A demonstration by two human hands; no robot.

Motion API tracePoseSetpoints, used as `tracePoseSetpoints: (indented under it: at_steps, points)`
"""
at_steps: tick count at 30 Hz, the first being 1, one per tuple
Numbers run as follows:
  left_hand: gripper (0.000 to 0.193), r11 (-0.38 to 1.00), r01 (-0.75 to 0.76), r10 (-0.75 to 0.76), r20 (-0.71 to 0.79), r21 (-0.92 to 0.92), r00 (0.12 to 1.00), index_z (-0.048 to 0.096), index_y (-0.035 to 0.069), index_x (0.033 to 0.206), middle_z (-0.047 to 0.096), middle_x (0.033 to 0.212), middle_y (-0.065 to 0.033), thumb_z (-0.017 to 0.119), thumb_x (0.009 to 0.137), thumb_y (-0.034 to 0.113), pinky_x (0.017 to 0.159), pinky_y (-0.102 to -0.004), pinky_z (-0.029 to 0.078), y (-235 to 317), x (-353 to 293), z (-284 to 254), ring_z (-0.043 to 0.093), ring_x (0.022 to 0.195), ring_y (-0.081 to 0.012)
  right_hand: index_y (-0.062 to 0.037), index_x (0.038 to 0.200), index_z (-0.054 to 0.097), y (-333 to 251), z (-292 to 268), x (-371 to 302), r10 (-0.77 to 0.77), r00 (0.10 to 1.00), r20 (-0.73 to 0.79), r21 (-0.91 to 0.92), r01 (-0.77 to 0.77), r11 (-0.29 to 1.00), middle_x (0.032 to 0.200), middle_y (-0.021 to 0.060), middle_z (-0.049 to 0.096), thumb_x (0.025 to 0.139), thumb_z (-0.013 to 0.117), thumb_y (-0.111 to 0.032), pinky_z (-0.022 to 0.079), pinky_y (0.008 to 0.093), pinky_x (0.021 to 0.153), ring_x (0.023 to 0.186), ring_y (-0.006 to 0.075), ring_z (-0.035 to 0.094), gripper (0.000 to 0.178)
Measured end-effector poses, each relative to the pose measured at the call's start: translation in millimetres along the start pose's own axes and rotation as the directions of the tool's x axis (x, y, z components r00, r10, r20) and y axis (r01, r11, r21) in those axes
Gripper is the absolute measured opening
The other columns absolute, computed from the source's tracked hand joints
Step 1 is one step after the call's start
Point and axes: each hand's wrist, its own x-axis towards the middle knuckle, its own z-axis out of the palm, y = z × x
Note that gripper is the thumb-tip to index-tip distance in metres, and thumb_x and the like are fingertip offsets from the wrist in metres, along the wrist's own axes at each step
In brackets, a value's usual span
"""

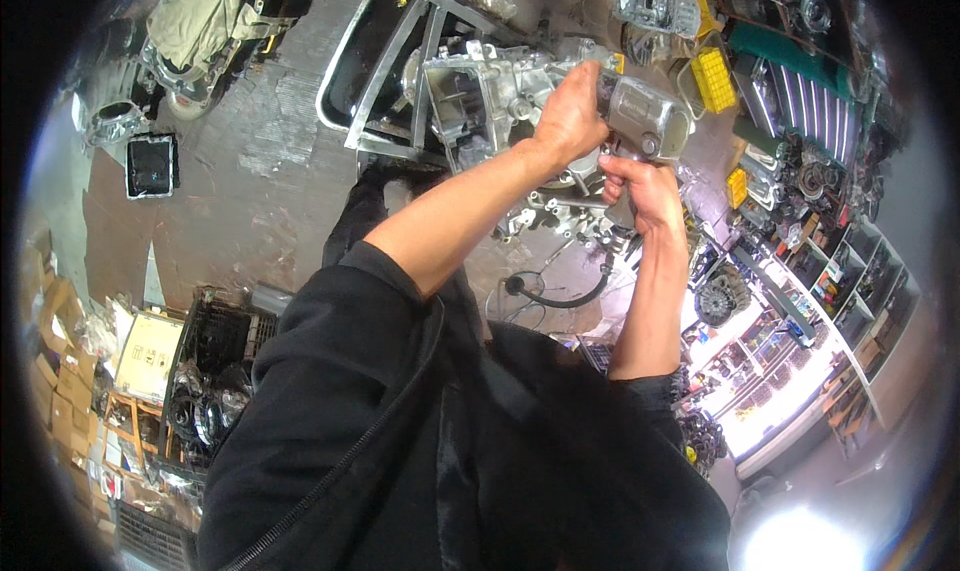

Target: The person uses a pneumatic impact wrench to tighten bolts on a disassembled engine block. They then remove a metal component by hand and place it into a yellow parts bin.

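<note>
A grey pistol-grip impact wrench (640, 111) is held in both hands over a silver metal engine or gearbox casing (455, 96). My right hand (645, 193) is closed round the tool's handle, its fingers curled near the trigger. My left hand (575, 116) is closed against the tool's front end; its fingertips are hidden on the far side. What the tool's nose touches is covered by my left hand and forearm. Beneath my hands, more silver casing parts and small metal fittings (545, 216) show.
A metal frame (340, 81) stands beside the casing. On the floor at left lies a black square tray (151, 166). A yellow crate (713, 79) and shelves of parts (860, 291) line the right. Black crates (225, 331) and cardboard boxes (70, 391) stand at lower left. A black hose (575, 299) lies below the casing.
</note>
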Motion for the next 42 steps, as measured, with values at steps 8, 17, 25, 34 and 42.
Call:
tracePoseSetpoints:
  at_steps: [8,17,25,34,42]
  points:
    - [0.074,1.0,0.006,-0.005,0.059,-0.023,0.998,0.043,-0.002,0.133,0.056,0.125,-0.028,0.074,0.067,0.007,0.102,-0.0462,0.047,-5,11,-3,0.056,0.118,-0.0451,0.0027,0.098,0.061,-14,-4,10,0.021,0.999,0.028,-0.036,-0.02,0.999,0.064,0.0047,0.053,0.081,0.071,0.004,0.042,0.0313,0.047,0.049,0.0151,0.05,0.02]
    - [0.09,0.958,-0.006,-0.048,-0.181,-0.285,0.982,0.029,0.006,0.146,0.047,0.136,-0.0246,0.072,0.066,0.0,0.112,-0.0462,0.038,-4,-11,10,0.048,0.128,-0.0443,-0.0001,0.091,0.064,-38,-8,27,0.013,0.995,0.103,-0.488,0.039,0.872,0.064,0.0021,0.057,0.082,0.073,0.001,0.038,0.0302,0.043,0.048,0.011,0.051,0.013]
    - [0.09,0.982,0.054,-0.079,-0.137,-0.183,0.987,0.031,0.009,0.143,0.052,0.132,-0.025,0.078,0.066,0.004,0.103,-0.045,0.046,-8,1,19,0.055,0.121,-0.0426,-0.002,0.091,0.06,-31,-6,25,0.09,0.993,0.076,-0.26,-0.067,0.963,0.068,0.0034,0.057,0.084,0.069,0.003,0.039,0.0289,0.044,0.049,0.012,0.05,0.012]
    - [0.083,0.972,0.037,-0.059,-0.086,-0.233,0.995,0.044,0.004,0.132,0.054,0.125,-0.0227,0.083,0.059,0.009,0.103,-0.0447,0.045,-3,6,12,0.053,0.121,-0.0416,0.0003,0.091,0.061,-30,-9,3,0.037,0.998,0.043,-0.254,-0.025,0.967,0.068,0.0031,0.057,0.084,0.069,0.006,0.04,0.0276,0.044,0.053,0.0112,0.051,0.012]
    - [0.071,0.988,-0.072,0.064,-0.059,-0.135,0.996,0.048,0.004,0.126,0.058,0.117,-0.0236,0.077,0.061,0.002,0.099,-0.0456,0.046,-2,10,10,0.054,0.115,-0.0436,0.0018,0.104,0.061,-15,-16,-1,-0.017,1.0,0.017,-0.105,0.019,0.994,0.067,0.0033,0.058,0.082,0.072,0.004,0.039,0.0274,0.044,0.048,0.0121,0.051,0.024]
